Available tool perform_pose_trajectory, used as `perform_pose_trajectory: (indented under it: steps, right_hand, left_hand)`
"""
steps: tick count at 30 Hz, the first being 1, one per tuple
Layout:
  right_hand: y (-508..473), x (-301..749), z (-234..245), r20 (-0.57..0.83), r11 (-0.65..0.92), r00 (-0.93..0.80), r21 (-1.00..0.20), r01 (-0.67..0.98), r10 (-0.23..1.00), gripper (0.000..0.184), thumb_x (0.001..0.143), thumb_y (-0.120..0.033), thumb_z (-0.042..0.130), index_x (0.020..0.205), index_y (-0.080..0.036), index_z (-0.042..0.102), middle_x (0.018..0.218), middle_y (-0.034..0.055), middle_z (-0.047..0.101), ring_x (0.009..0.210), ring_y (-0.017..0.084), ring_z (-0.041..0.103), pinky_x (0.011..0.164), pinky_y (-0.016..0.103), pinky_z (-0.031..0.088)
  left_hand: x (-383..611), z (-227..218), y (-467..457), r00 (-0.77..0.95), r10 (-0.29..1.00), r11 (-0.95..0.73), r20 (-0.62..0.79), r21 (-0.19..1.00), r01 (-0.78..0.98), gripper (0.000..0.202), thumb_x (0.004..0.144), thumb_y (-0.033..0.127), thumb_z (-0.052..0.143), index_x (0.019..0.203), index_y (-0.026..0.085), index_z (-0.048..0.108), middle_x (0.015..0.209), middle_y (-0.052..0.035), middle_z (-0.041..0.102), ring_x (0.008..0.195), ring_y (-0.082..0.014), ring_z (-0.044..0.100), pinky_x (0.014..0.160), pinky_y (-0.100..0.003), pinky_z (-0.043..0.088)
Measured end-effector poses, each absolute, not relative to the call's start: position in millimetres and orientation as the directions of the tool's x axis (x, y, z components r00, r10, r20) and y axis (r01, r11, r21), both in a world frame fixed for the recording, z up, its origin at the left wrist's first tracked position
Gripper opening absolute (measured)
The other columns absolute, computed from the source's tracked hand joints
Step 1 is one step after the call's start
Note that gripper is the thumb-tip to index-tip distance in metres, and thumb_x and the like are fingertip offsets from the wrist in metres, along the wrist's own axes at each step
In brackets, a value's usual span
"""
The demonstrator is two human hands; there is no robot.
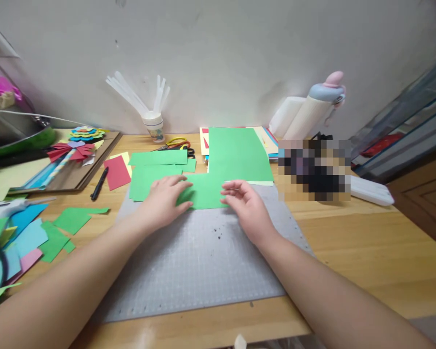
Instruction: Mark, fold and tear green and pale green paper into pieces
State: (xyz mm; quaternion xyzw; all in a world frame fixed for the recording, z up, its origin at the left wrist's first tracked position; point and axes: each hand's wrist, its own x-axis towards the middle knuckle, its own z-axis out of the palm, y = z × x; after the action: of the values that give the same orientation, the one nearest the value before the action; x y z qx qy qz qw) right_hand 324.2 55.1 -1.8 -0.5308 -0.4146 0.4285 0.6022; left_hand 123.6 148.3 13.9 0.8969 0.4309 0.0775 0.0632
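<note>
Between my two hands lies a green piece of paper (206,193) on the grey cutting mat (203,257). My left hand (165,199) rests over its left side, fingers spread and thumb apart. At the right end, my right hand (246,208) has its fingertips by the paper's edge, loosely curved with the thumb apart. A larger green sheet (240,155) lies behind, on a stack of coloured paper. Beyond my left hand are another green piece (141,183) and a green strip (159,157).
Left are a red card (118,173), a black pen (99,184) and green scraps (72,219). Behind stand scissors (177,142) and a paper cup (154,128) of white sticks. At back right, a white bottle (305,116) leans near a pixelated patch.
</note>
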Motion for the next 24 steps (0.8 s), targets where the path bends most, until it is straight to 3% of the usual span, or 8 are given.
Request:
perform_pose_trajectory:
  steps: [3, 9, 15, 24]
  right_hand:
    - [65, 340, -4, 0.083, 0.133, 0.450, -0.988, -0.079, 0.889, 0.017, 0.080, -0.031, 0.050, 0.095, -0.026, 0.046, 0.109, 0.0057, 0.055, 0.106, 0.019, 0.057, 0.083, 0.036, 0.050]
    - [78, 363, -15, 0.200, 0.130, 0.666, -0.980, 0.153, 0.719, 0.022, 0.068, -0.025, 0.054, 0.090, -0.022, 0.051, 0.102, 0.0065, 0.055, 0.102, 0.022, 0.051, 0.091, 0.041, 0.040]
    - [84, 374, -22, 0.263, 0.089, 0.697, -0.957, 0.276, 0.667, 0.021, 0.067, -0.023, 0.051, 0.088, -0.021, 0.054, 0.099, 0.0067, 0.055, 0.095, 0.022, 0.050, 0.089, 0.039, 0.038]
    - [84, 370, -25, 0.271, 0.078, 0.654, -0.948, 0.308, 0.707, 0.022, 0.067, -0.020, 0.049, 0.088, -0.021, 0.056, 0.099, 0.0061, 0.056, 0.094, 0.020, 0.051, 0.090, 0.037, 0.038]
  left_hand:
    - [147, 14, 151, 0.679, 0.733, -0.675, 0.041, 0.174, 0.717, 0.049, 0.085, 0.042, 0.059, 0.130, 0.025, 0.052, 0.142, -0.0070, 0.049, 0.129, -0.0280, 0.042, 0.106, -0.044, 0.032]
    - [191, 17, 202, 0.617, 0.784, -0.604, -0.073, 0.142, 0.784, 0.059, 0.077, 0.045, 0.070, 0.126, 0.018, 0.054, 0.128, -0.0146, 0.056, 0.119, -0.0333, 0.049, 0.096, -0.046, 0.040]
    - [206, 18, 226, 0.631, 0.753, -0.624, -0.185, 0.104, 0.775, 0.041, 0.086, 0.043, 0.062, 0.117, 0.017, 0.059, 0.121, -0.0090, 0.058, 0.111, -0.0250, 0.055, 0.095, -0.049, 0.044]
    - [201, 14, 215, 0.686, 0.716, -0.674, -0.131, 0.126, 0.728, 0.035, 0.089, 0.038, 0.059, 0.117, 0.017, 0.058, 0.123, -0.0092, 0.058, 0.111, -0.0242, 0.056, 0.094, -0.048, 0.047]
